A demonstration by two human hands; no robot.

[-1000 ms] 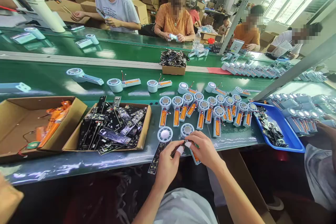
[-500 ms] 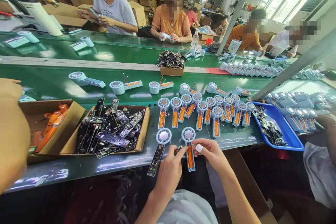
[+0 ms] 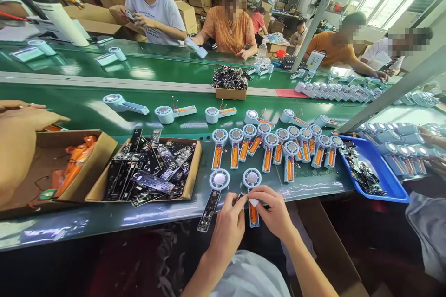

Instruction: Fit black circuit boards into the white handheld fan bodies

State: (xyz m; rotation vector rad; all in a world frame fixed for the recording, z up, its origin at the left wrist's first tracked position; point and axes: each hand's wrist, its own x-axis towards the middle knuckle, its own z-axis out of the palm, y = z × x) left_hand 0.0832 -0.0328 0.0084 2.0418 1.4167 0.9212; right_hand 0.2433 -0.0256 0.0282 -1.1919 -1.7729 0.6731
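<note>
A light-blue handheld fan (image 3: 251,178) lies at the bench edge in front of me, its open handle showing an orange battery. My left hand (image 3: 230,220) is closed at the left of that handle, pinching a dark circuit board (image 3: 241,196) of which only the end shows. My right hand (image 3: 273,211), with a white wrap on one finger, reaches across the handle, thumb and fingers pinched close to the left fingertips. What it pinches is hidden. To the left lies a second fan (image 3: 219,179) with a circuit board (image 3: 209,211) over its handle.
A cardboard box of circuit boards (image 3: 197,167) and one with orange batteries (image 3: 75,162) stand left. Several open fans (image 3: 271,140) lie ahead; a blue tray (image 3: 390,181) sits right. A co-worker's arm (image 3: 17,148) reaches in at left. Co-workers sit beyond the green conveyor (image 3: 80,111).
My right hand has moved left over the fan handle, its fingers now close to my left hand's. The left hand stays nearly in place. A co-worker opposite has moved a fan to one side.
</note>
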